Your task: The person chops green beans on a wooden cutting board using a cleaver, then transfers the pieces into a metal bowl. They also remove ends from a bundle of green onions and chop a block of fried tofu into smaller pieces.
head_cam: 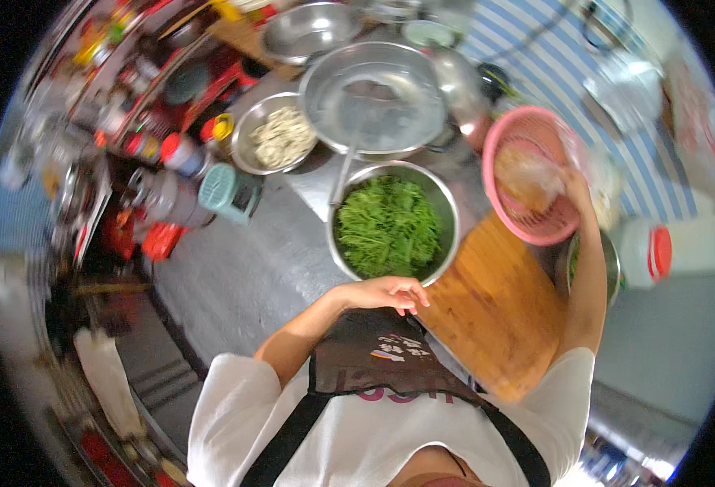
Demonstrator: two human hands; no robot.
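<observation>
My right hand (575,185) reaches into a pink plastic basket (496,204) at the right, its fingers closed on a clear plastic bag (531,176). Something orange-brown lies inside the bag, too blurred to name. My left hand (391,293) hangs in front of my apron (357,359), fingers loosely bent and apart, with nothing in it. Just beyond it stands a steel bowl (455,243) full of leafy greens (391,228). A wooden cutting board (497,304) lies between that bowl and my right arm.
Behind the greens is a large steel basin (430,131) with a long-handled ladle (346,167) across it. Left of it, a steel bowl (241,146) holds pale slices (281,137). A green plastic stool-shaped item (226,185) and bottles (180,155) line the left. A red-lidded jar (640,255) stands right.
</observation>
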